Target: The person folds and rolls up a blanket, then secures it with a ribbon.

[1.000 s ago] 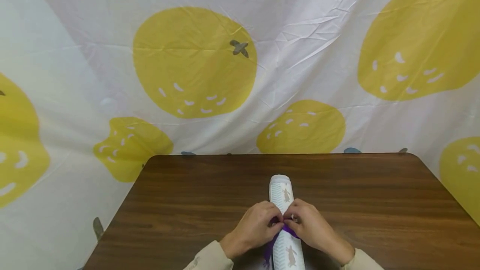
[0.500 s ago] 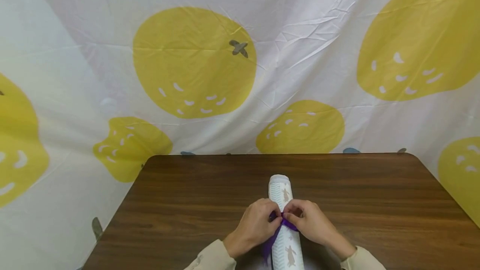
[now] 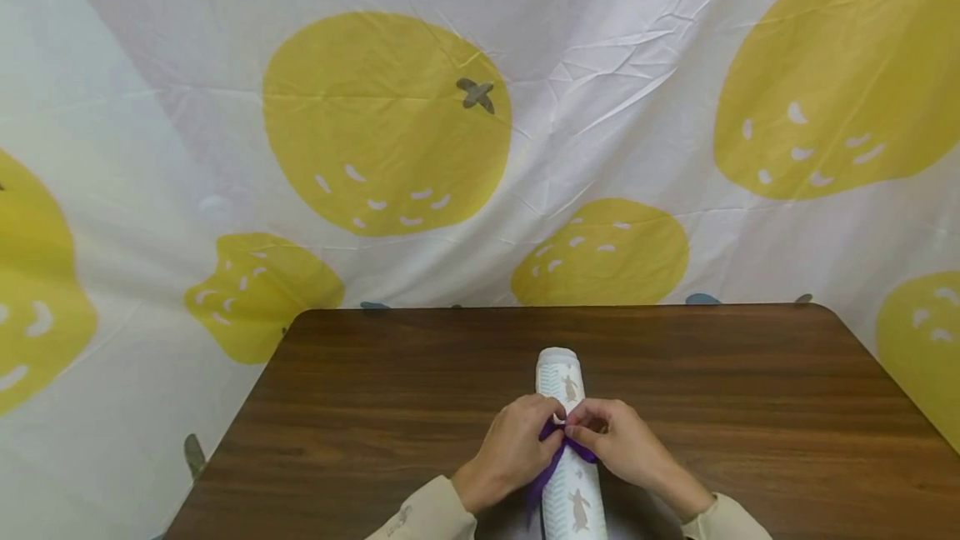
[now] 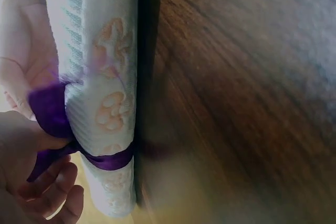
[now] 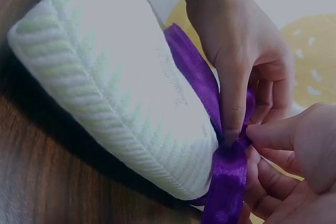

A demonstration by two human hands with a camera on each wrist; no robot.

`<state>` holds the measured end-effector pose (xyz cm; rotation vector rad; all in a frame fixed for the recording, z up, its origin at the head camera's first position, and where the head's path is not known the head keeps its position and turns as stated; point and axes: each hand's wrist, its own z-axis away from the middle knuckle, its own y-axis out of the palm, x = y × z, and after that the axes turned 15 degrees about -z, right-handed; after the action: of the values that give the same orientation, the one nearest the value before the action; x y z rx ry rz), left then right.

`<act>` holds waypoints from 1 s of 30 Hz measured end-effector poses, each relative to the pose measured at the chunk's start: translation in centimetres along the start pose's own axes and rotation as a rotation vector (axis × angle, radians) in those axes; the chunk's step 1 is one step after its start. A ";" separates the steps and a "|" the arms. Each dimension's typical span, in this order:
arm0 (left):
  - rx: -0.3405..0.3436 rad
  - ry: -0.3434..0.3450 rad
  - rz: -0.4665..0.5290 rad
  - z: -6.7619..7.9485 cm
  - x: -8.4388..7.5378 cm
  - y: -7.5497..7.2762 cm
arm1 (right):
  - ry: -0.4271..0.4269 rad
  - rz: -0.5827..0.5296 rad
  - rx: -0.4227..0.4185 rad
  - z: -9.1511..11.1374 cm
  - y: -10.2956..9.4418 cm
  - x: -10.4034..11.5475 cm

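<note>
A rolled towel (image 3: pixel 572 490), white with brown rabbits and pale blue-green stripes, lies lengthwise on the table. Round its middle runs a purple satin ribbon (image 4: pixel 107 160), crossing on top between the two hands. My left hand (image 3: pixel 513 447) pinches the ribbon from the left side, thumb against the crossing. From the right, my right hand (image 3: pixel 628 447) pinches it between thumb and forefinger, fingertips close to the left ones. One ribbon tail (image 5: pixel 227 187) hangs beside the towel in the right wrist view. The fingers partly hide the crossing.
The towel rests on a dark brown wood-grain table (image 3: pixel 405 373) with rounded far corners. Behind the table and at its sides hangs a white cloth (image 3: pixel 600 132) printed with big yellow fruit.
Both hands have shifted slightly away from me over the towel, still pinching the ribbon. More of the purple ribbon shows below the left hand and beside the right fingers.
</note>
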<state>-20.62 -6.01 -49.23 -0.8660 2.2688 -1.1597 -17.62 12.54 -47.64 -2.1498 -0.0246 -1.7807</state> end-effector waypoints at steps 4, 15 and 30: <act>-0.013 0.010 -0.030 0.0 0.1 0.5 | 0.030 -0.057 0.004 0.2 0.0 -0.1; -0.042 0.036 -0.116 0.4 0.0 1.0 | 0.125 -0.164 -0.105 0.3 0.2 -0.5; 0.006 0.026 0.000 0.8 0.6 -0.1 | 0.053 0.009 -0.138 0.2 0.7 -0.9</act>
<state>-20.51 -6.90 -49.64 -0.8538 2.2852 -1.1837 -17.48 12.13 -48.74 -2.1911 0.1238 -1.8834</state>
